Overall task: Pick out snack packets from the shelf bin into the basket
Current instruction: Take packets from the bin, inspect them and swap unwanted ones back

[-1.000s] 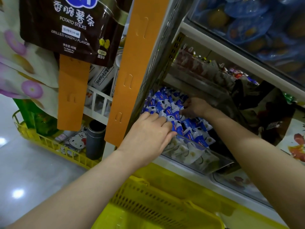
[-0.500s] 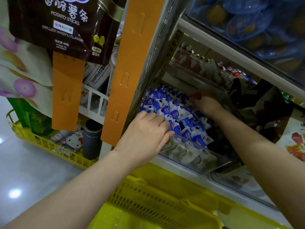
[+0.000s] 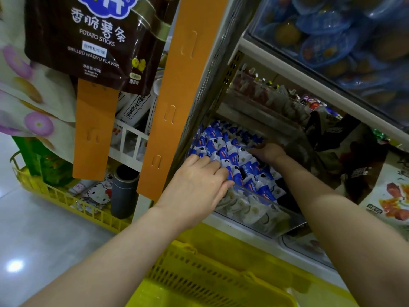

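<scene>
Head view: snack packets [image 3: 223, 149] fill the clear shelf bin [image 3: 276, 220], above the yellow basket [image 3: 199, 275]. Left hand [image 3: 194, 187] lies flat on the near packets, fingers relaxed, gripping nothing. Right hand [image 3: 269, 152] rests among the packets farther back; whether it grasps any cannot be told.

The shelf bin [image 3: 265, 220] holds snack packets [image 3: 223, 151], left hand [image 3: 194, 187] and right hand [image 3: 269, 152] upon them, basket [image 3: 199, 273] below.

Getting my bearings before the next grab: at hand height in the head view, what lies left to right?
Yellow plastic display basket → grey cylindrical tube → wide orange card strip → left hand → blue-and-white snack packets → right hand → dark brown snack bags.
</scene>
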The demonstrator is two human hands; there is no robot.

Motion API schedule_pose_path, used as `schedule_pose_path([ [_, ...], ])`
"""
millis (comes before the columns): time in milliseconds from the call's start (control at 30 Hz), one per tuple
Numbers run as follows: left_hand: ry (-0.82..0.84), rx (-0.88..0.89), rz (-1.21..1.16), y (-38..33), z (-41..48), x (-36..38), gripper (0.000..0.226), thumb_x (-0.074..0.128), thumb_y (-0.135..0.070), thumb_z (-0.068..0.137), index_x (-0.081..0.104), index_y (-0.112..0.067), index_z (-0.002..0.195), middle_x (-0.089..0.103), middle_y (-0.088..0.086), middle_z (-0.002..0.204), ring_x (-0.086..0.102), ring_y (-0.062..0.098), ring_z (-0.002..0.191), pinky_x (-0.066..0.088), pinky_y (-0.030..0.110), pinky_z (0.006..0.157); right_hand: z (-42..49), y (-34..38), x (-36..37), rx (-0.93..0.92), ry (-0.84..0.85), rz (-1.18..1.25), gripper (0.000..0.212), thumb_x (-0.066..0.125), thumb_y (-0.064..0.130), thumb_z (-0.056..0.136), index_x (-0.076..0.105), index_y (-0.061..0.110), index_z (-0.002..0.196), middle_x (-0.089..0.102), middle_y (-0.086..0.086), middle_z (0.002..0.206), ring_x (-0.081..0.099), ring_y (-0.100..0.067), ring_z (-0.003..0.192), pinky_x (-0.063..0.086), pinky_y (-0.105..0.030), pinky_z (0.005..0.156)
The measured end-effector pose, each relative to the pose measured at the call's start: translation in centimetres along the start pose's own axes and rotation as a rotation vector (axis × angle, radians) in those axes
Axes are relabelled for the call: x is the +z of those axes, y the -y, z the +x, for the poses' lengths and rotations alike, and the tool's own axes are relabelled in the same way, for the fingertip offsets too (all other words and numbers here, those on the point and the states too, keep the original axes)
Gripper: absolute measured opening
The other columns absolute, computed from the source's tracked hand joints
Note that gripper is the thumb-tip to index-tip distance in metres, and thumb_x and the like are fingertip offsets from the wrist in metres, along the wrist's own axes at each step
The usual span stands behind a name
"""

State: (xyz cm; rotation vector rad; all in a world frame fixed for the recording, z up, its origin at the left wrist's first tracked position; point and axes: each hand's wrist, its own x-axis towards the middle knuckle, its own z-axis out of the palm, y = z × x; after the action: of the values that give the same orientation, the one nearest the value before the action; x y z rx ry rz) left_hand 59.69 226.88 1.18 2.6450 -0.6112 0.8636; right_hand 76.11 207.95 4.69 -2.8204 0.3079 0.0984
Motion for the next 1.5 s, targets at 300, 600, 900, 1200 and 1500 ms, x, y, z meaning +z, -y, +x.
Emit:
schedule_pose_path([
  [300, 0.16, -0.048, -0.005, -0.5, 0.0, -0.9, 0.04, 0.023, -0.038, 0.097, 0.057, -0.018, 0.106, 0.061, -0.001, 0.1, 0.052, 0.02, 0.096, 0.032, 0.033, 0.087, -7.0, 0.6, -3.9, -0.335, -0.483, 0.274, 0.023, 0.051, 0.027, 0.093, 0.062, 0.008, 0.102, 0.065, -0.012, 0.094, 0.058, -0.022, 0.081, 0.047, -0.031, 0.071],
  [600, -0.038, -0.408, -0.631, -5.1, -1.9, -3.4, 0.029, 0.036, -0.029, 0.098, 0.051, -0.016, 0.117, 0.052, -0.004, 0.106, 0.046, 0.007, 0.099, 0.034, 0.014, 0.081, -19.5, -1.6, -3.1, -0.635, -0.161, 0.832, 0.014, 0.059, 0.013, 0.088, 0.057, 0.026, 0.09, 0.064, 0.008, 0.087, 0.06, -0.004, 0.081, 0.051, -0.017, 0.076],
  [900, 0.167, -0.736, -1.272, -9.3, -6.8, -2.8, 0.013, 0.053, -0.008, 0.09, 0.054, -0.019, 0.084, 0.057, -0.003, 0.07, 0.053, -0.009, 0.05, 0.037, 0.008, 0.043, -24.9, -6.5, 3.3, -0.452, 0.18, 1.013, 0.016, 0.053, 0.006, 0.09, 0.056, 0.022, 0.091, 0.064, 0.011, 0.083, 0.058, 0.01, 0.068, 0.043, -0.008, 0.061],
  [1200, 0.309, -0.834, -1.239, -10.0, -9.0, -0.2, 0.017, 0.059, -0.005, 0.086, 0.053, -0.019, 0.093, 0.061, 0.016, 0.094, 0.059, 0.018, 0.076, 0.049, 0.021, 0.061, -25.7, -8.7, 6.3, -0.22, 0.278, 1.071, 0.008, 0.057, 0.009, 0.089, 0.063, 0.013, 0.092, 0.067, -0.002, 0.083, 0.063, 0.0, 0.066, 0.05, -0.015, 0.056],
  [1500, 0.258, -0.88, -1.269, -9.9, -8.9, -0.1, 0.021, 0.052, -0.008, 0.091, 0.054, -0.014, 0.07, 0.059, -0.003, 0.062, 0.057, 0.003, 0.058, 0.046, 0.017, 0.054, -25.4, -8.9, 7.0, -0.32, 0.216, 0.943, 0.019, 0.057, 0.013, 0.09, 0.062, 0.024, 0.076, 0.063, 0.006, 0.069, 0.056, 0.002, 0.06, 0.044, -0.015, 0.054],
])
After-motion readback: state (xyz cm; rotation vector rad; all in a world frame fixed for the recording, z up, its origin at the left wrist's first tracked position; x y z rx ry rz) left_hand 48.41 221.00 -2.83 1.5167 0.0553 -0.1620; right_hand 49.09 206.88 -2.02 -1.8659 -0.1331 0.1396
